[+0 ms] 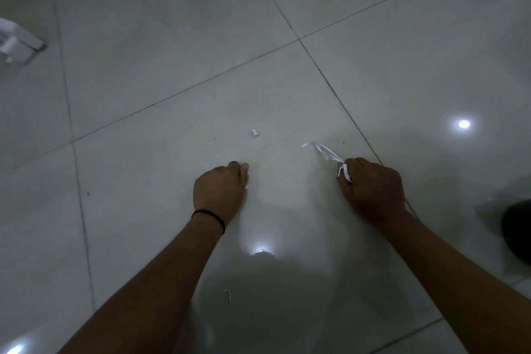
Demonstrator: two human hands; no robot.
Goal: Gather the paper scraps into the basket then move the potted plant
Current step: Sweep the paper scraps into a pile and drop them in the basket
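Pale tiles of the floor (172, 72) are reflecting ceiling lights. The right hand (370, 190) is curling round a bunch of white strips (330, 156), which are trailing out toward the upper left. The left hand (219, 190) is curling closed, a bit of white paper showing at its fingertips. A small scrap (255, 132) is lying on the tile just beyond the hands, and another scrap (227, 294) is lying between the forearms.

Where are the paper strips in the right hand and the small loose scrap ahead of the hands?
paper strips (327, 152), head view, middle of the strips.
loose scrap (255, 132), head view, its centre.
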